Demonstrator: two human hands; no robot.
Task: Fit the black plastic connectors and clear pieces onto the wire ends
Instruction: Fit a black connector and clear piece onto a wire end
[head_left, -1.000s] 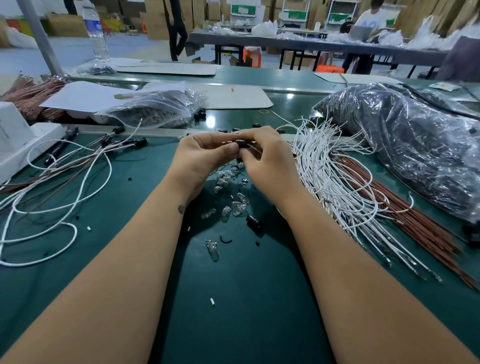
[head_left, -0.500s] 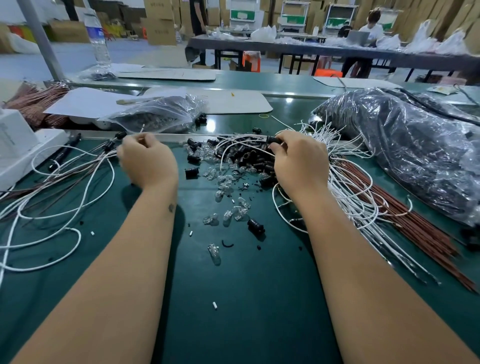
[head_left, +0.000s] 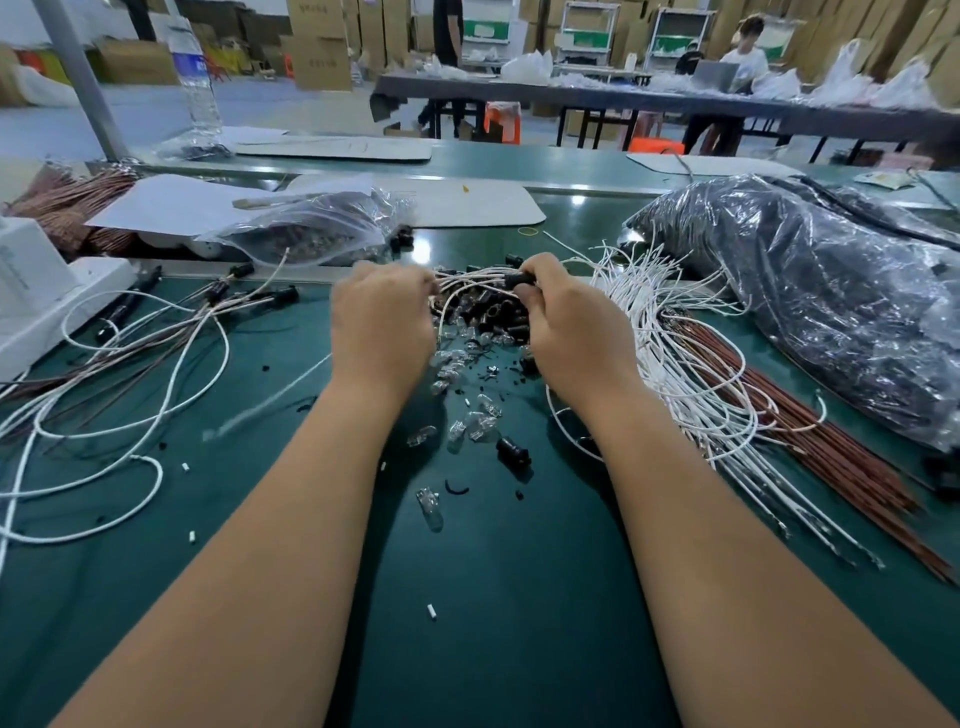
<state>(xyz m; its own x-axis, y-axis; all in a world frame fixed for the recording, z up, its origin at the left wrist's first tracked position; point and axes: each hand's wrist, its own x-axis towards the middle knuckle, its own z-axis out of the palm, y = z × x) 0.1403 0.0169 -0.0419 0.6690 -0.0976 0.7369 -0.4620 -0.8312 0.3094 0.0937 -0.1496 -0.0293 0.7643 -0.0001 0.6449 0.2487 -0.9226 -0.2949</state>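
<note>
Black connector in work: one black plastic connector (head_left: 519, 280) pinched in my right hand (head_left: 571, 332), at 12 o'clock on the green mat (head_left: 493, 623), above the parts pile.
Right hand: fingers curled round the connector; how far the wire is seated inside it I cannot tell.
Left hand: my left hand (head_left: 382, 322) is closed on thin white wires (head_left: 467, 283) that run across to the connector; the fingertips are hidden from me.
Done, by my judgement: a small batch of finished leads (head_left: 156, 332) lies at 9 o'clock, black ends (head_left: 241, 270) already on, white and brown strands loosely looped.
Left to do: the large bundle of white wires (head_left: 675, 364) and brown wires (head_left: 831, 441) at 3 o'clock shows bare ends; I rate the job early, with most pieces outstanding.
Loose stock: heap of black connectors (head_left: 493, 314) at centre, short, cylindrical, matt; clear pieces (head_left: 472, 426) scattered toward 6 o'clock, small, glassy, bulb-shaped, catching glare.
Wire: thin, flexible, smooth sheath, springy curl.
Mat: flat, dull green, littered with small black and white offcuts.
Bags: crinkled clear plastic bag (head_left: 311, 234) at 11 o'clock and a larger one (head_left: 831, 291) at 2 o'clock, both holding dark parts.
</note>
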